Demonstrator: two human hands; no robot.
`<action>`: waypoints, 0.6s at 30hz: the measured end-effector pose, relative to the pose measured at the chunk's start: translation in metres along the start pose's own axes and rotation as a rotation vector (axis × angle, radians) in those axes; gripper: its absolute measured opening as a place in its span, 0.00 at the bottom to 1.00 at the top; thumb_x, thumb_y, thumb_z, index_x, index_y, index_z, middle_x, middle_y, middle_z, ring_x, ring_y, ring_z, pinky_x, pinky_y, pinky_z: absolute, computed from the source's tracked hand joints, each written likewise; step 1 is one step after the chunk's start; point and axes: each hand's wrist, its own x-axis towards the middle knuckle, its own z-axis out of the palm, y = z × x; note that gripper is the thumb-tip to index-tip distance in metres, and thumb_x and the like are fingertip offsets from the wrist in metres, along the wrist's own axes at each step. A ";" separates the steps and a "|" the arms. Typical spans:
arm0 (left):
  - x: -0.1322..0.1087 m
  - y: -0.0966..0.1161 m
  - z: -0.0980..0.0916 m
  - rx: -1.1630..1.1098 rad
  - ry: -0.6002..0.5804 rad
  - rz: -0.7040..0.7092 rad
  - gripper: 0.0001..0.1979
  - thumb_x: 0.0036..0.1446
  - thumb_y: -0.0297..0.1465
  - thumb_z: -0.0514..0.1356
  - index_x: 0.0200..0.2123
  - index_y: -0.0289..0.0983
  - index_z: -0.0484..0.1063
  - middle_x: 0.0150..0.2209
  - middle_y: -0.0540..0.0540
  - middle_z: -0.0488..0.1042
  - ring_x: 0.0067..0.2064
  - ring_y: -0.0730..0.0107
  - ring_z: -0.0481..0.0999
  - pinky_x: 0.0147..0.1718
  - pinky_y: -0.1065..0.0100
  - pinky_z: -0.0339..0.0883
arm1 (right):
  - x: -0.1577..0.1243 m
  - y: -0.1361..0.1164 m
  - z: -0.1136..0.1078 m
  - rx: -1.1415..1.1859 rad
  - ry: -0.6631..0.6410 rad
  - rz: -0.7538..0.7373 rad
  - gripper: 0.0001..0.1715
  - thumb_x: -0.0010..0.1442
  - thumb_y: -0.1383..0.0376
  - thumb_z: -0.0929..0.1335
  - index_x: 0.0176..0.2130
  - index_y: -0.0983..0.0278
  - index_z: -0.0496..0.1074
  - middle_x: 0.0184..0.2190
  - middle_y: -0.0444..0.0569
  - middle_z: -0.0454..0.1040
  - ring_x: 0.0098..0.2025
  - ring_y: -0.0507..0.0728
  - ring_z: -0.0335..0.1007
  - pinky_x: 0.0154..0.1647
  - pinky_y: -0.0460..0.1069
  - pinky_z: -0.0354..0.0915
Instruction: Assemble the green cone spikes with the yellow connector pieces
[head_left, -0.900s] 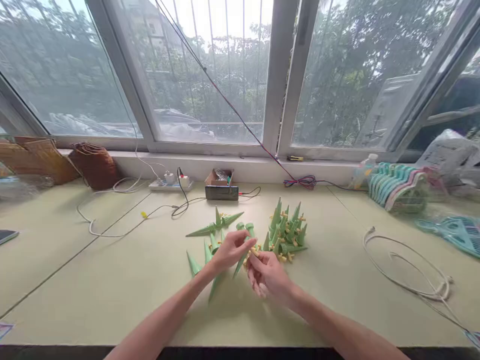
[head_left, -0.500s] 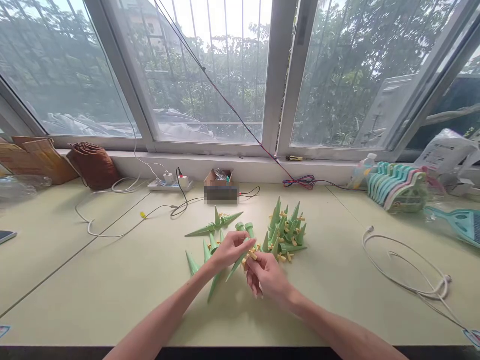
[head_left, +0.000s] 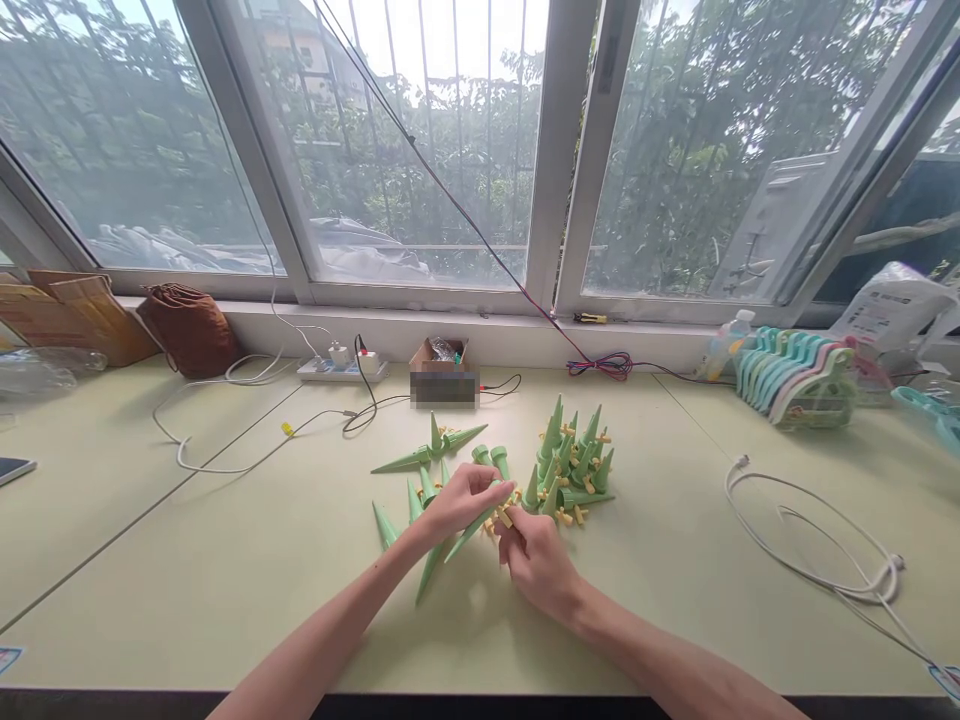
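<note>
My left hand point(head_left: 456, 504) is closed round a green cone-shaped plastic spike point(head_left: 466, 532) that points down-left. Against the spike's wide end, my right hand point(head_left: 534, 558) pinches a small yellow plastic piece point(head_left: 505, 515). Both hands hover just above the pale green tabletop point(head_left: 225, 560). A pile of green spikes fitted with yellow pieces point(head_left: 571, 466) lies just right of my hands. Loose plain green spikes point(head_left: 420, 460) lie to the left and behind them.
A brown pouch point(head_left: 189, 328), a power strip point(head_left: 342, 368), a small open box point(head_left: 442, 372) and cables stand along the window sill. A white cable loop point(head_left: 817, 540) lies at right. A stack of pastel plastic pieces point(head_left: 795, 376) sits at the far right. A phone edge point(head_left: 15, 470) shows at left.
My right hand has closed up toward the spike's wide end, bringing the yellow piece against it. The left hand keeps its hold. The view shifted slightly.
</note>
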 end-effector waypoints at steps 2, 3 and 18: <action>0.000 0.000 0.000 0.002 0.010 0.000 0.24 0.60 0.46 0.59 0.21 0.34 0.62 0.19 0.55 0.55 0.21 0.80 0.55 0.20 0.74 0.46 | 0.000 0.000 0.000 -0.014 0.004 -0.011 0.14 0.61 0.70 0.61 0.25 0.61 0.55 0.16 0.40 0.63 0.18 0.49 0.55 0.22 0.45 0.53; 0.000 0.001 0.001 0.000 0.012 -0.005 0.24 0.59 0.47 0.60 0.21 0.34 0.62 0.19 0.55 0.56 0.21 0.80 0.55 0.20 0.74 0.46 | 0.000 -0.001 -0.001 0.001 0.002 -0.009 0.13 0.60 0.70 0.61 0.25 0.61 0.55 0.17 0.40 0.64 0.19 0.50 0.56 0.22 0.44 0.53; -0.002 0.006 0.003 -0.022 0.008 -0.013 0.22 0.60 0.47 0.59 0.25 0.34 0.65 0.20 0.54 0.59 0.21 0.79 0.58 0.19 0.76 0.51 | 0.000 -0.001 -0.002 0.172 -0.023 0.116 0.10 0.59 0.71 0.60 0.26 0.62 0.60 0.16 0.39 0.66 0.13 0.48 0.60 0.16 0.42 0.55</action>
